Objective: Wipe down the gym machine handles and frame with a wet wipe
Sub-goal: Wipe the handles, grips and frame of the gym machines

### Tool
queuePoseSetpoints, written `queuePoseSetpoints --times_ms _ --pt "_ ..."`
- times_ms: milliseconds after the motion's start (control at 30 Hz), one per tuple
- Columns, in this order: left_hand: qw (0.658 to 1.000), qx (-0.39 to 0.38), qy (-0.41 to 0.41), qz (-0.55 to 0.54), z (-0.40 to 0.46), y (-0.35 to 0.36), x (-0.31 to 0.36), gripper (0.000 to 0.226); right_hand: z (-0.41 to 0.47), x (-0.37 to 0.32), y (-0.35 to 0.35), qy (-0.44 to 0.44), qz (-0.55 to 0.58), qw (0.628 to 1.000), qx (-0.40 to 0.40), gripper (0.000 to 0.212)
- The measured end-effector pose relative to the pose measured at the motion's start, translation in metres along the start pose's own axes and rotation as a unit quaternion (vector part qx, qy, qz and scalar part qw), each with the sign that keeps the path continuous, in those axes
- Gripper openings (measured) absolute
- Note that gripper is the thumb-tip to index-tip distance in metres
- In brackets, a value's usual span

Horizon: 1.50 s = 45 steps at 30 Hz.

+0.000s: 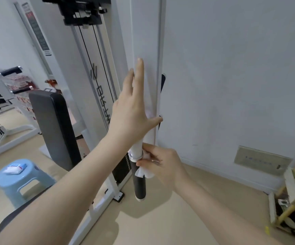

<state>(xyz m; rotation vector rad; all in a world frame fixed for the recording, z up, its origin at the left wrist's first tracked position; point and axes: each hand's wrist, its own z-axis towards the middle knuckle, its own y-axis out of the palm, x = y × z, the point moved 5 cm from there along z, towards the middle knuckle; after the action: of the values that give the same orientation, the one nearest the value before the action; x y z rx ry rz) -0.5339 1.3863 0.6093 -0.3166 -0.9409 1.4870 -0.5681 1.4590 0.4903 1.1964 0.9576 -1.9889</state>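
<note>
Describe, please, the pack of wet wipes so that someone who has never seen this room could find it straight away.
Start at the white gym machine with its black back pad. On the floor to the left of it, lower in the view, stands a light blue plastic stool, and the wet wipe pack lies flat on its seat. It is the only thing on the stool: a small white packet with blue and red markings.
</note>
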Motion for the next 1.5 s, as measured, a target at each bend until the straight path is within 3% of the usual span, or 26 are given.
queuePoseSetpoints --times_ms 100,233,300,400,467,600,700,800,900,1000,1067,1200,1367,1500 --pt "0.993 0.047 0.045 0.099 -0.008 0.010 -0.005 0.115 0.007 0.004 0.000 0.012 0.053 0.998 -0.040 0.037" --pt "0.964 0.075 0.072 0.245 -0.007 0.006 -0.007 0.107 0.015 0.007 -0.007 0.002 0.067 0.995 -0.077 0.030" --pt "0.952 0.070 0.085 0.286 -0.006 0.006 -0.002 0.106 0.025 0.009 -0.036 -0.026 0.097 0.995 0.023 0.026" --pt "0.945 0.053 0.087 0.310 -0.006 0.009 -0.001 0.104 0.044 0.017 -0.093 -0.066 0.123 0.959 0.248 0.022" --pt "0.942 0.053 0.087 0.320 -0.005 0.009 -0.003 0.101 0.064 0.018 -0.110 -0.083 0.098 0.943 0.307 0.019" --pt "0.937 0.040 0.076 0.338 -0.004 0.006 -0.008 0.103 0.106 0.002 -0.104 -0.164 -0.013 0.955 0.249 0.031" --pt "0.932 0.021 0.066 0.355 -0.004 0.001 -0.014 0.105 0.130 -0.003 -0.076 -0.247 -0.095 0.961 0.075 0.045" --pt "0.932 -0.011 0.050 0.359 -0.002 -0.002 -0.021 0.110 0.141 0.010 -0.057 -0.314 -0.216 0.924 -0.041 0.059" --pt "0.929 -0.015 0.041 0.367 -0.002 -0.003 -0.026 0.115 0.159 0.017 -0.069 -0.342 -0.294 0.892 -0.016 0.067" --pt "0.932 -0.004 0.051 0.359 -0.002 -0.002 -0.028 0.121 0.176 0.010 -0.077 -0.321 -0.300 0.897 0.048 0.059" --pt "0.932 0.001 0.062 0.357 -0.002 -0.002 -0.028 0.122 0.174 0.002 -0.068 -0.331 -0.272 0.903 0.036 0.053" --pt "0.933 0.003 0.070 0.352 -0.002 0.000 -0.027 0.123 0.161 -0.002 -0.060 -0.418 -0.288 0.862 -0.018 0.047" --pt "0.933 0.005 0.078 0.351 -0.002 0.000 -0.026 0.122 0.184 0.006 -0.081 -0.297 -0.252 0.919 0.060 0.063" --pt "0.934 0.009 0.084 0.347 -0.002 0.000 -0.027 0.118 0.161 -0.009 -0.064 -0.402 -0.234 0.885 -0.004 0.052"
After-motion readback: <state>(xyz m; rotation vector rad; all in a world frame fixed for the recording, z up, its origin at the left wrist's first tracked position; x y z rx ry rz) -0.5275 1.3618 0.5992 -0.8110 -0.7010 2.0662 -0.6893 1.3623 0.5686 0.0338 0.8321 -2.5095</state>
